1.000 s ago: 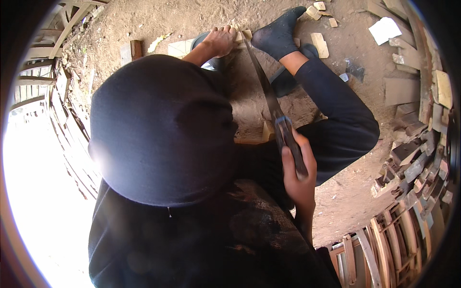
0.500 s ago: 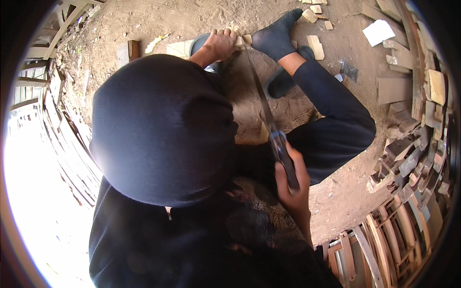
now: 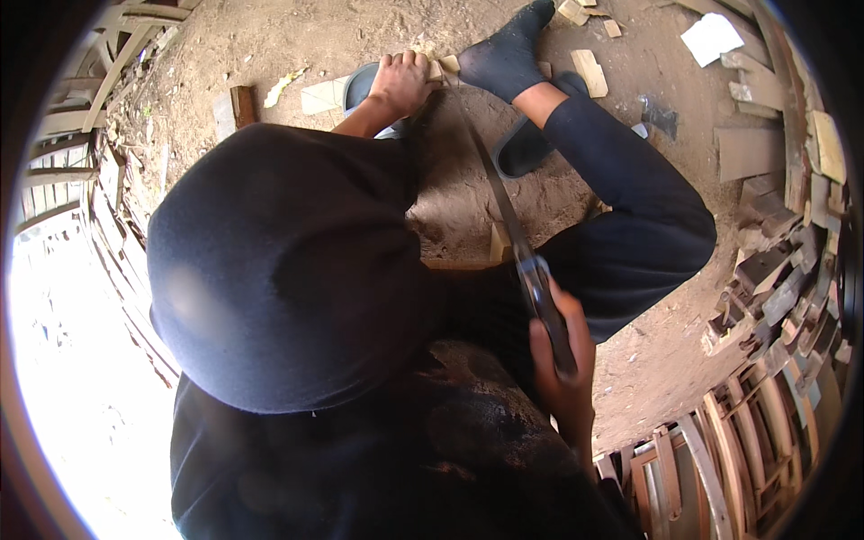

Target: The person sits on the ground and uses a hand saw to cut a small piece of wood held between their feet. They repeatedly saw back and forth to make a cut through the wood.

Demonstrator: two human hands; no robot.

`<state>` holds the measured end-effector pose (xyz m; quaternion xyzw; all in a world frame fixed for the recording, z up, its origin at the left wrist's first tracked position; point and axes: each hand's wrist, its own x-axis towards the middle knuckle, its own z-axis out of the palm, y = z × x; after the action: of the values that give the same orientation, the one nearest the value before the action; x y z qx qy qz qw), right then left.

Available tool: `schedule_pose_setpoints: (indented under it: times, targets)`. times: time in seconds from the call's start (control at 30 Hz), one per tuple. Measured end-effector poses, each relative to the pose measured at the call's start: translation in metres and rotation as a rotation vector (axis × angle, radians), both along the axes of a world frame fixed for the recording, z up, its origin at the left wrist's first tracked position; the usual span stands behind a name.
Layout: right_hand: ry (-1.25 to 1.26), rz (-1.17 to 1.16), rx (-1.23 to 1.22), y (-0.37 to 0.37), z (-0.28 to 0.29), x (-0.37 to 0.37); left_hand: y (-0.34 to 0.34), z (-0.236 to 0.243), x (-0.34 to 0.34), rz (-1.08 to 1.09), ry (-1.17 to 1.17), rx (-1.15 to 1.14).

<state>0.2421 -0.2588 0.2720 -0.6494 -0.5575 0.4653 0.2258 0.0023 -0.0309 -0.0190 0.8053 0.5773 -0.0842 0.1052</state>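
My right hand is closed around the dark handle of a handsaw. Its long blade slants away from me, up and to the left, and its far end meets a narrow strip of pale wood. Over that strip, just left of the blade, my left hand presses down with its fingers bent round the wood. My foot in a dark sock rests at the strip's right end. The exact contact between teeth and wood is too small to make out.
Dark slippers lie on the dirt ground. Loose wood offcuts and a brown block are scattered about. Stacked scrap wood lines the right side, with wooden frames at lower right. A white sheet lies at upper right.
The saw has been drawn back toward me, its handle now lower and slightly right. My left hand stays on the wood strip. The whole view has shifted a little.
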Motion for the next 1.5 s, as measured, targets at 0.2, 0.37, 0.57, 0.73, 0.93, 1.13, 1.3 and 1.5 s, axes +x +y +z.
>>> schedule_pose_setpoints:
  times: [0.2, 0.37, 0.57, 0.73, 0.93, 1.13, 1.3, 1.5]
  targets:
    - [0.015, 0.054, -0.038, 0.012, -0.011, 0.004, -0.002, -0.002, -0.020, -0.030, -0.073, -0.050]
    - [0.127, -0.072, -0.145, 0.017, -0.017, 0.001, -0.006, 0.002, -0.016, 0.030, -0.156, 0.077]
    - [0.034, 0.003, 0.026, -0.006, -0.013, 0.014, -0.047, 0.023, -0.031, 0.017, -0.589, 0.185]
    - [0.139, -0.055, -0.136, 0.041, -0.048, -0.006, -0.114, 0.050, -0.073, 0.325, -0.635, 0.047]
    - [0.150, -0.060, -0.037, -0.006, -0.020, 0.013, -0.157, 0.030, -0.113, 0.581, -0.414, -0.097]
    - [0.155, 0.000, -0.007, 0.033, -0.082, -0.004, -0.119, 0.025, -0.137, 0.663, -0.186, -0.216]
    - [0.204, -0.042, 0.074, -0.016, -0.039, 0.012, -0.043, 0.123, -0.189, 0.703, 0.142, -0.258]
    - [0.107, -0.003, 0.073, 0.047, -0.098, -0.016, -0.085, 0.392, -0.009, 0.345, -1.893, 0.117]
